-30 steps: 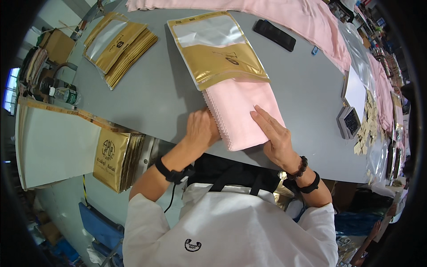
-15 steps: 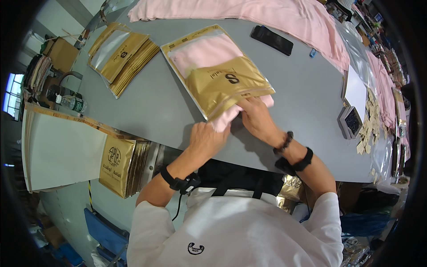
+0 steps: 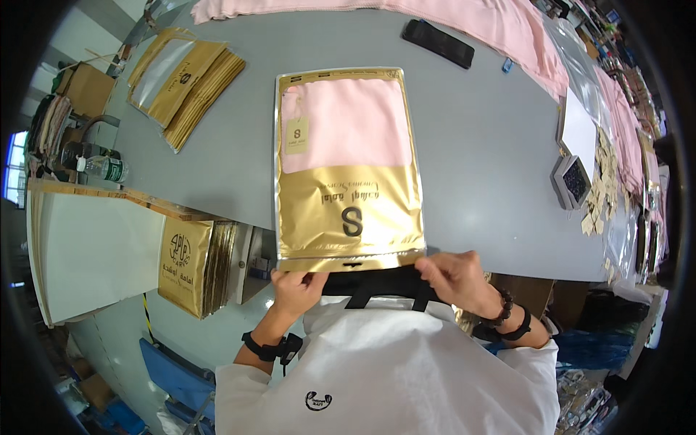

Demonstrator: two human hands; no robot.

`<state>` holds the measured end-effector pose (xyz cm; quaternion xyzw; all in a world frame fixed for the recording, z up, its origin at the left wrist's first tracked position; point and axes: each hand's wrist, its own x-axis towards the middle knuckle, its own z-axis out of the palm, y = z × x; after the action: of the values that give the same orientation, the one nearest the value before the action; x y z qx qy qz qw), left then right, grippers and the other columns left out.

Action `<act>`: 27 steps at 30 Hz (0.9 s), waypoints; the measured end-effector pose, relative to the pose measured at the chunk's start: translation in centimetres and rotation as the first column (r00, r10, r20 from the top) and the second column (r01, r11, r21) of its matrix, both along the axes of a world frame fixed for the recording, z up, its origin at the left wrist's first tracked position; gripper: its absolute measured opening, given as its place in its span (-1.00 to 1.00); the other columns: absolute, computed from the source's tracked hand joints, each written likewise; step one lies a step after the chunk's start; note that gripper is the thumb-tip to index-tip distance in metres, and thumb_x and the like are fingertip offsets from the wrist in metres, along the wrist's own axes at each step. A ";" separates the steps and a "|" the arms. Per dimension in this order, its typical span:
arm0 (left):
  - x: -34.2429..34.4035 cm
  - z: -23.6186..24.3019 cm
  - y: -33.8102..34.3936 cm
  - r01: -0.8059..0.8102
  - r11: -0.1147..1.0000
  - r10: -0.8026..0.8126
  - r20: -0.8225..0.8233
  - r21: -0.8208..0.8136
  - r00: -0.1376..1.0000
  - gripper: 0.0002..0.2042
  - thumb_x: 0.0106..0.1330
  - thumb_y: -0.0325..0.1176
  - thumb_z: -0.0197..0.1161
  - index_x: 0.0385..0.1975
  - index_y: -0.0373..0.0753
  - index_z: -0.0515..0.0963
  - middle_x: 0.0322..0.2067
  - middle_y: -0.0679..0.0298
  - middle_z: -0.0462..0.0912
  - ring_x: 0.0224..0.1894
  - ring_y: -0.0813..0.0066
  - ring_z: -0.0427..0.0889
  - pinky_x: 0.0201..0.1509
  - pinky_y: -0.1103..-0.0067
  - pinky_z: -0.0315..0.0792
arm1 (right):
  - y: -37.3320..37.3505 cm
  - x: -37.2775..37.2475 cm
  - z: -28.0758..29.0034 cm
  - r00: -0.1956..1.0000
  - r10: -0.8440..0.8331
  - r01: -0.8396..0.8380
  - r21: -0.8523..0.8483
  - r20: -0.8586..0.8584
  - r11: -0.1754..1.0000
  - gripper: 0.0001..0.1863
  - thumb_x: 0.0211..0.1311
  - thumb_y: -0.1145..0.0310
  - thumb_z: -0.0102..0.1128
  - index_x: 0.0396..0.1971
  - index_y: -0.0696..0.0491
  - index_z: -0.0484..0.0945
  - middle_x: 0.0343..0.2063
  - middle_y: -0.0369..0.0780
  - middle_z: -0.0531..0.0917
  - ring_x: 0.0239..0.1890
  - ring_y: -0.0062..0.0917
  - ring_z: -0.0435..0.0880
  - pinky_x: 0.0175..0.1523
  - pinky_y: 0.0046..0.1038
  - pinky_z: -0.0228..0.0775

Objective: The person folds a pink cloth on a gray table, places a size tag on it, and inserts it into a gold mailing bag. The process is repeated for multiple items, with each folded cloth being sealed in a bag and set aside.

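A gold packaging bag (image 3: 319, 232) lies flat at the near edge of the table, its slotted end towards me. Through its clear window shows smooth pink cloth (image 3: 355, 123), with a small beige hang tag (image 3: 296, 135) at the window's left side. My left hand (image 3: 296, 291) grips the near edge of the bag by its left corner, the fingers partly under it. At the near right corner, my right hand (image 3: 458, 280) pinches the same edge between thumb and fingers.
A stack of gold bags (image 3: 190, 87) lies at the far left, and a black phone (image 3: 438, 44) at the back. Pink fabric (image 3: 500, 36) runs along the far edge. On the right are an ink pad (image 3: 571, 183) and loose beige tags (image 3: 599, 188). More gold bags (image 3: 187, 268) stand below, left.
The pink cloth that stuck out of the bag's near end is now inside. The bag has turned straight and come nearer to me, and both hands have moved apart to its near corners.
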<state>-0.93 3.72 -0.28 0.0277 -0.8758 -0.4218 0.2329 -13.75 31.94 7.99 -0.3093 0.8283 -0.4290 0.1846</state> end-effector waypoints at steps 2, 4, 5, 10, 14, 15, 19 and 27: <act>1.5 -0.8 0.4 -0.057 0.997 0.055 0.039 0.049 0.998 -0.82 0.20 -0.51 0.47 -0.20 -0.31 0.76 -0.53 0.24 0.71 -0.66 0.57 0.51 -0.54 0.63 0.39 | 0.1 0.7 -0.8 0.929 -0.273 0.247 0.134 0.249 0.960 -0.53 0.54 0.17 0.20 -0.51 0.24 0.68 -0.71 -0.18 0.65 -0.69 -0.61 0.62 -0.58 -0.52 0.40; 2.9 -1.1 0.7 -0.072 0.989 0.057 0.118 0.129 0.991 -0.83 0.23 -0.52 0.46 -0.20 -0.36 0.75 -0.49 0.27 0.73 -0.58 0.64 0.56 -0.47 0.66 0.42 | -0.2 1.4 -1.6 0.875 -0.230 0.185 0.144 0.427 0.972 -0.49 0.53 0.13 0.21 -0.54 0.24 0.66 -0.71 -0.20 0.65 -0.69 -0.63 0.61 -0.58 -0.54 0.39; 3.3 -1.2 0.8 -0.035 0.988 0.015 0.131 0.151 0.991 -0.83 0.22 -0.52 0.46 -0.21 -0.37 0.75 -0.49 0.26 0.74 -0.57 0.63 0.57 -0.46 0.66 0.42 | -0.5 1.9 -2.0 0.832 -0.213 0.151 0.161 0.512 0.975 -0.47 0.53 0.11 0.22 -0.55 0.25 0.65 -0.71 -0.21 0.65 -0.69 -0.64 0.60 -0.58 -0.56 0.38; 3.1 -0.6 1.1 0.195 0.912 -0.290 0.231 0.361 0.929 -0.84 0.20 -0.48 0.50 -0.25 -0.34 0.75 -0.49 0.27 0.74 -0.55 0.64 0.59 -0.42 0.65 0.47 | -2.8 3.1 -4.2 0.655 -0.138 0.268 -0.057 0.743 0.962 -0.51 0.50 0.07 0.27 -0.59 0.12 0.53 -0.68 -0.33 0.62 -0.70 -0.78 0.49 -0.59 -0.65 0.32; 1.4 0.3 4.3 0.005 0.534 -0.427 0.265 0.845 0.865 -0.79 0.37 -0.34 0.44 -0.15 -0.36 0.73 -0.35 0.31 0.76 -0.35 0.65 0.64 -0.23 0.66 0.51 | -4.1 3.5 -4.8 0.596 -0.072 0.268 -0.113 0.800 0.957 -0.53 0.52 0.07 0.22 -0.51 0.14 0.57 -0.61 -0.32 0.67 -0.66 -0.79 0.49 -0.57 -0.64 0.28; 0.9 0.4 5.1 -0.099 0.328 -0.423 0.240 0.939 0.874 -0.77 0.40 -0.31 0.42 -0.12 -0.36 0.72 -0.32 0.31 0.76 -0.31 0.64 0.65 -0.19 0.66 0.51 | -4.5 3.5 -4.8 0.591 -0.057 0.272 -0.132 0.805 0.953 -0.53 0.53 0.08 0.22 -0.50 0.15 0.58 -0.60 -0.32 0.67 -0.65 -0.79 0.50 -0.57 -0.64 0.30; 0.1 1.3 6.2 -0.226 0.526 -0.205 0.380 0.820 0.902 -0.75 0.48 -0.29 0.34 -0.08 -0.38 0.70 -0.26 0.36 0.73 -0.23 0.71 0.59 -0.15 0.68 0.47 | -5.6 3.6 -4.6 0.622 -0.044 0.236 -0.134 0.781 0.962 -0.55 0.53 0.11 0.22 -0.48 0.17 0.62 -0.58 -0.30 0.69 -0.63 -0.78 0.54 -0.54 -0.64 0.37; -0.1 0.7 5.3 -0.353 0.391 0.079 0.352 0.850 0.933 -0.89 0.42 -0.52 0.27 -0.15 -0.34 0.67 -0.27 0.37 0.71 -0.27 0.66 0.61 -0.20 0.64 0.46 | -4.1 2.4 -3.0 0.747 -0.076 0.150 -0.056 0.660 0.987 -0.63 0.49 0.23 0.29 -0.47 0.21 0.68 -0.63 -0.29 0.69 -0.63 -0.77 0.60 -0.54 -0.63 0.41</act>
<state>-1.05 9.06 0.37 0.3165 -0.5218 -0.7830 0.1200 -11.33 27.88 5.02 -0.0980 0.7044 -0.5635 0.4204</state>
